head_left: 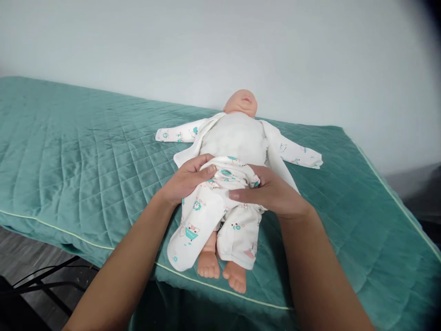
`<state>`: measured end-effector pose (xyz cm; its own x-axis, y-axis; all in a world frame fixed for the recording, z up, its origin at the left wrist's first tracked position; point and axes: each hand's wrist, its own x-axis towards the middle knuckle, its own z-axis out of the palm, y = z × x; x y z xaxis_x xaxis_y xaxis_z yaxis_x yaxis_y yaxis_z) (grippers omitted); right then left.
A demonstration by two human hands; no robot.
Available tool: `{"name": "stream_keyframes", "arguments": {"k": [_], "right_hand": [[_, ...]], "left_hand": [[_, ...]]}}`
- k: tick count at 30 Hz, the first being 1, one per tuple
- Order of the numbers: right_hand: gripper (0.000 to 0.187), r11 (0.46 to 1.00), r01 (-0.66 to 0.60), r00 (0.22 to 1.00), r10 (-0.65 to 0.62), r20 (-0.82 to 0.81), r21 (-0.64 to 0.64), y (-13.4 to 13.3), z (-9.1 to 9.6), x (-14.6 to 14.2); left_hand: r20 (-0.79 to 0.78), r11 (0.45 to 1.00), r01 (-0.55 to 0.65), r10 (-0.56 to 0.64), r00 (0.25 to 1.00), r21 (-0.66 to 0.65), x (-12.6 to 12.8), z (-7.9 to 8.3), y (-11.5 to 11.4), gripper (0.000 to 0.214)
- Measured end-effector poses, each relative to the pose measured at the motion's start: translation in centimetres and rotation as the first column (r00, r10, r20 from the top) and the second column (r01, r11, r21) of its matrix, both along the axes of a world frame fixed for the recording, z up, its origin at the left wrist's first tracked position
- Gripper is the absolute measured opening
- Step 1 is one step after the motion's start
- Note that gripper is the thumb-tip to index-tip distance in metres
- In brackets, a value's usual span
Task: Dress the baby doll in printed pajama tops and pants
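A baby doll lies on its back with its head away from me and its bare feet towards me. It wears an open white printed jacket with the sleeves spread out. White printed baby pants cover its legs, with the waist bunched at the belly. My left hand grips the bunched waistband from the left, thumb on top. On the other side, my right hand holds the waistband with its thumb across the front. The fingertips of both hands are partly hidden by the cloth.
A green quilted cover lies under the doll, with pale piping along its edge. Behind it stands a plain white wall. At the lower left, dark metal legs and a cable show above the grey floor.
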<state>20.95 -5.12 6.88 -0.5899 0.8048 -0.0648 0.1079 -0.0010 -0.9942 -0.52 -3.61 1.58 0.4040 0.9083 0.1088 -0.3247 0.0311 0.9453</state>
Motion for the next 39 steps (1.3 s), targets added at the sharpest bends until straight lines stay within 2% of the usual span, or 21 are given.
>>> {"name": "stream_keyframes", "arguments": {"k": [4, 12, 15, 18, 21, 23, 26, 29, 31, 33, 35, 39], "right_hand": [[0.025, 0.998, 0.027, 0.991, -0.033, -0.128, -0.049, 0.3, -0.4, 0.1], [0.031, 0.987, 0.104, 0.985, -0.119, -0.126, -0.12, -0.2, -0.3, -0.6], [0.028, 0.977, 0.164, 0.973, -0.183, -0.141, -0.133, -0.2, -0.3, -0.9], [0.032, 0.968, 0.217, 0.961, -0.233, -0.146, -0.123, -0.3, -0.2, -1.1], [0.037, 0.969, 0.225, 0.963, -0.237, -0.126, -0.106, -0.2, -0.4, -1.2], [0.036, 0.971, 0.226, 0.968, -0.233, -0.094, -0.084, -0.1, -0.5, -1.1], [0.038, 0.98, 0.201, 0.98, -0.201, -0.016, -0.011, -0.1, -0.3, -1.1], [0.043, 0.997, 0.06, 0.993, -0.063, 0.101, 0.039, -0.2, 0.5, -1.3], [0.039, 0.998, -0.028, 0.982, 0.019, 0.186, 0.048, -0.3, 0.9, -1.2], [0.034, 0.998, -0.052, 0.973, 0.04, 0.228, 0.045, -0.4, 1.0, -1.0], [0.033, 0.999, -0.048, 0.981, 0.044, 0.187, 0.016, -0.3, 0.7, -0.7], [0.034, 0.998, -0.041, 0.999, 0.04, -0.011, -0.056, 0.0, -0.2, -0.1]], "left_hand": [[-0.03, 0.999, 0.013, -0.012, 0.999, 0.038, 0.0, 0.1, 0.1, 0.033], [-0.081, 0.999, -0.01, 0.012, 0.997, 0.031, 0.0, 0.4, -0.1, 0.038], [-0.057, 0.996, 0.084, -0.082, 0.995, 0.031, -0.2, 0.5, -0.2, 0.042], [-0.063, 0.971, 0.23, -0.226, 0.972, 0.061, -0.4, 0.8, -0.3, 0.058], [-0.131, 0.957, 0.288, -0.282, 0.95, 0.029, -0.5, 1.0, -0.3, 0.052], [-0.113, 0.969, 0.248, -0.248, 0.962, -0.014, -0.5, 0.9, -0.4, 0.043], [-0.007, 0.987, 0.152, -0.152, 0.988, -0.043, -0.4, 0.6, -0.5, 0.038], [0.054, 0.992, 0.101, -0.098, 0.994, -0.069, -0.2, 0.5, -0.5, 0.038], [0.072, 0.992, 0.092, -0.086, 0.994, -0.085, -0.1, 0.5, -0.6, 0.039], [0.081, 0.991, 0.098, -0.091, 0.993, -0.086, 0.0, 0.5, -0.6, 0.038], [0.079, 0.992, 0.096, -0.09, 0.993, -0.08, -0.1, 0.4, -0.6, 0.037], [0.062, 0.994, 0.078, -0.073, 0.995, -0.081, -0.2, 0.1, -0.6, 0.039]]}}
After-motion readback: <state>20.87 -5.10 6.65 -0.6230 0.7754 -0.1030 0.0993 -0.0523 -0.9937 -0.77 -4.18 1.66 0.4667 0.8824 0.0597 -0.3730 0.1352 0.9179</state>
